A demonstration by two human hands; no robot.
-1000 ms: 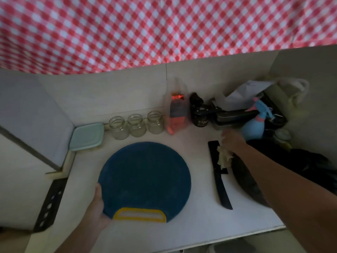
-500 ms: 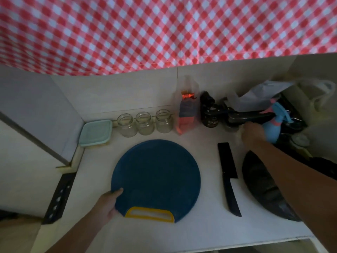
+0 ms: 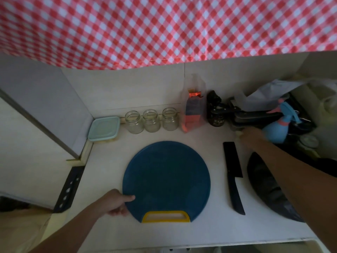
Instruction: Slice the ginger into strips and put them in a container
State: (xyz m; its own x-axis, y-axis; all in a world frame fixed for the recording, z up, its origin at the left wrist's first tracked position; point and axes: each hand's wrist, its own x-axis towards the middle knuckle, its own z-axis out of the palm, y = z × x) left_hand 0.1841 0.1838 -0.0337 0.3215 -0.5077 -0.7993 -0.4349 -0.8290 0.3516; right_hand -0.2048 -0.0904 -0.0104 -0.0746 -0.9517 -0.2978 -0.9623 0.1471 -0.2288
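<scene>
Left hand (image 3: pixel 116 202) grips the rim of the blue cutting board (image 3: pixel 166 179), thumb on top. Right hand (image 3: pixel 252 133) has a pale ginger piece (image 3: pixel 238 132) at its fingertips, but I cannot tell whether it grips it. Beyond the left hand stand three open glass jars (image 3: pixel 151 121) beside a lidded teal container (image 3: pixel 104 128).

Matt, faintly grainy finish on the round blue plastic cutting board (image 3: pixel 166 179); the long black knife (image 3: pixel 232 172) is matt too; three clear glass jars (image 3: pixel 151 120) shine; the red-checked cloth curtain (image 3: pixel 164 28) hangs soft.
</scene>
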